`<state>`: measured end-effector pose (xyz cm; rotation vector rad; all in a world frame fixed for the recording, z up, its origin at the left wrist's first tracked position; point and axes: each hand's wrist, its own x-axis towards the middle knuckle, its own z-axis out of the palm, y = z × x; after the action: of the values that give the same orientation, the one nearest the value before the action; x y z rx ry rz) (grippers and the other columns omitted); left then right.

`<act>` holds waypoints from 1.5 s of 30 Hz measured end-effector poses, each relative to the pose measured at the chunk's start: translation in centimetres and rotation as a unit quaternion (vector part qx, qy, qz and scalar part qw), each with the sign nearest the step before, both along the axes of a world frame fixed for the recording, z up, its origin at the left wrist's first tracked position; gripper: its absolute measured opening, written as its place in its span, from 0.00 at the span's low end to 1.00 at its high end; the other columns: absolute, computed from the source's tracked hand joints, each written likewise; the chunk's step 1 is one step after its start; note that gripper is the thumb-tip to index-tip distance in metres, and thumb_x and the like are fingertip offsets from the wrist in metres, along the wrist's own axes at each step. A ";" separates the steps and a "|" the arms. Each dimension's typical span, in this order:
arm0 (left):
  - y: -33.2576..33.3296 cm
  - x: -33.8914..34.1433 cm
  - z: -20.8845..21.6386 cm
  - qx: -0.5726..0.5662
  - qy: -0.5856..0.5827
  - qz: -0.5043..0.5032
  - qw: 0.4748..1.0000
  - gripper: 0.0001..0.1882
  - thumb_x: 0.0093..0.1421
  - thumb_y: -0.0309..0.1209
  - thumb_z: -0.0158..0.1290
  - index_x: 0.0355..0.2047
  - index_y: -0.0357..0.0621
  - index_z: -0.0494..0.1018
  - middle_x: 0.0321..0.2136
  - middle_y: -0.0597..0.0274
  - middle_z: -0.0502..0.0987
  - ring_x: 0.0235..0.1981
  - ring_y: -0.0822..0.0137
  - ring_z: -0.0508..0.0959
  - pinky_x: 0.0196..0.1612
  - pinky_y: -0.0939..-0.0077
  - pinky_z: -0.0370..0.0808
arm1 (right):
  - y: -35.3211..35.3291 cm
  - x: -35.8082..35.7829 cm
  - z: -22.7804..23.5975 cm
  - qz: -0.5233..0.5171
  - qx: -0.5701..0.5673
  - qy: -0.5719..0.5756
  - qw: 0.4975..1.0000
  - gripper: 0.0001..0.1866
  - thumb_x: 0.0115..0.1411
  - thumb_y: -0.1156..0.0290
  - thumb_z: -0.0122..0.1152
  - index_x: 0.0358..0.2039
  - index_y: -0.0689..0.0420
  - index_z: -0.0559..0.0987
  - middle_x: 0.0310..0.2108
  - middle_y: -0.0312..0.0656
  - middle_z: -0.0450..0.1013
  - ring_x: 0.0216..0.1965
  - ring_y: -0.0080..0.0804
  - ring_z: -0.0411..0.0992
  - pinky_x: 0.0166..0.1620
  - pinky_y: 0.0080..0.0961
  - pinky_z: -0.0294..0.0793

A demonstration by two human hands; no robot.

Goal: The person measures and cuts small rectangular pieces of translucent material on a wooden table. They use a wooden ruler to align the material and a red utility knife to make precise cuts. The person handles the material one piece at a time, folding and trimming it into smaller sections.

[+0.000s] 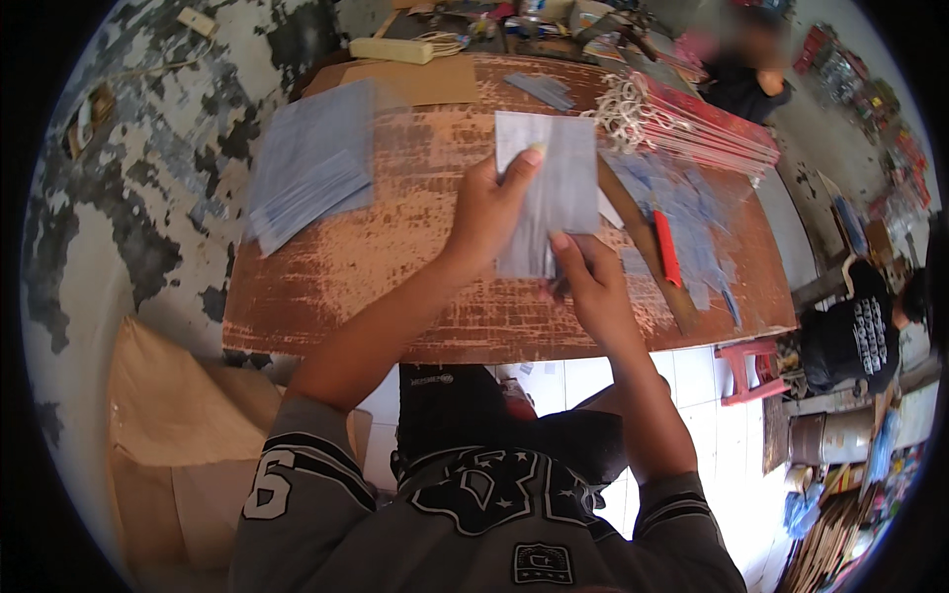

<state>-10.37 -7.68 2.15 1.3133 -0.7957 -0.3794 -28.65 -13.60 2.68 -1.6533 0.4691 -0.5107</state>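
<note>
A: Surface? We see a worn wooden table (pixel 395 267), paint scraped, against a peeling wall (pixel 148 168).

B: Grip?

A: Our left hand (pixel 489 212) and right hand (pixel 590 282) both pinch one silvery sheet (pixel 554 188), held just above the tabletop.

B: Around it?

A: Blurred stack of sheets (pixel 311 163) left, red-handled tool (pixel 667 247) right, white tiled floor (pixel 712 395) below.
</note>
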 end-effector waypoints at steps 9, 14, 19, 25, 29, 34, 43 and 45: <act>8.8 -7.9 0.6 -0.022 0.426 -0.069 0.902 0.22 0.76 0.46 0.61 0.48 0.35 0.83 0.39 0.63 0.86 0.36 0.73 0.85 0.41 0.74 0.83 | 5.0 -5.5 -1.8 0.033 -0.152 0.033 0.987 0.16 0.79 0.65 0.62 0.42 0.68 0.85 0.23 0.47 0.78 0.23 0.34 0.80 0.30 0.32 0.74; 13.6 -10.7 -2.4 0.104 0.328 -0.101 0.934 0.17 0.76 0.36 0.62 0.56 0.35 0.81 0.50 0.60 0.86 0.51 0.72 0.84 0.56 0.72 0.81 | 5.7 -8.0 -1.6 0.077 -0.199 0.076 0.974 0.13 0.76 0.65 0.65 0.41 0.65 0.85 0.27 0.51 0.80 0.27 0.46 0.83 0.32 0.40 0.78; 15.8 -14.0 -5.7 0.056 0.198 -0.029 0.978 0.14 0.77 0.28 0.59 0.57 0.33 0.80 0.49 0.62 0.86 0.52 0.73 0.83 0.57 0.73 0.79 | 7.3 -9.4 -4.3 0.131 -0.261 0.132 0.947 0.12 0.74 0.65 0.65 0.39 0.61 0.85 0.30 0.51 0.82 0.29 0.52 0.82 0.36 0.46 0.80; 15.8 -13.8 -5.6 0.060 0.201 0.014 0.978 0.15 0.77 0.30 0.60 0.56 0.31 0.81 0.48 0.61 0.86 0.48 0.73 0.84 0.54 0.74 0.80 | 7.5 -8.7 -3.4 0.147 -0.376 0.129 0.906 0.10 0.72 0.63 0.68 0.38 0.57 0.85 0.28 0.47 0.81 0.28 0.51 0.82 0.30 0.45 0.81; 15.4 -11.8 -4.0 0.034 0.238 -0.013 0.971 0.16 0.77 0.33 0.61 0.57 0.32 0.81 0.47 0.62 0.86 0.47 0.73 0.83 0.54 0.73 0.80 | 6.4 -8.1 -1.7 0.180 -0.360 0.090 0.911 0.10 0.72 0.60 0.68 0.40 0.54 0.85 0.26 0.46 0.78 0.27 0.49 0.81 0.29 0.44 0.80; 15.8 -11.3 -3.4 0.008 0.389 -0.119 0.914 0.23 0.76 0.35 0.62 0.66 0.38 0.72 0.55 0.60 0.82 0.55 0.70 0.81 0.59 0.68 0.80 | 5.1 -7.7 -0.4 0.266 -0.325 0.037 0.907 0.11 0.69 0.61 0.72 0.41 0.54 0.84 0.29 0.47 0.80 0.28 0.53 0.82 0.30 0.44 0.82; 17.1 -12.3 -3.4 0.089 0.505 -0.196 0.836 0.28 0.76 0.37 0.62 0.69 0.39 0.68 0.57 0.57 0.81 0.57 0.66 0.82 0.62 0.63 0.81 | 4.1 -8.7 0.6 0.300 -0.459 -0.047 0.835 0.11 0.67 0.60 0.70 0.42 0.54 0.86 0.33 0.43 0.80 0.30 0.42 0.82 0.28 0.39 0.81; 17.0 -12.2 -4.0 0.069 0.500 -0.197 0.841 0.27 0.76 0.37 0.62 0.69 0.39 0.69 0.57 0.58 0.81 0.57 0.66 0.82 0.61 0.63 0.81 | 3.6 -8.6 1.0 0.292 -0.509 -0.052 0.808 0.10 0.66 0.62 0.71 0.42 0.53 0.86 0.35 0.43 0.81 0.32 0.38 0.83 0.27 0.35 0.80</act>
<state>-22.58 9.37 -1.80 0.8679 -0.1201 -1.3426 -37.27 -9.96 3.71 -2.6308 -0.5304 -0.3853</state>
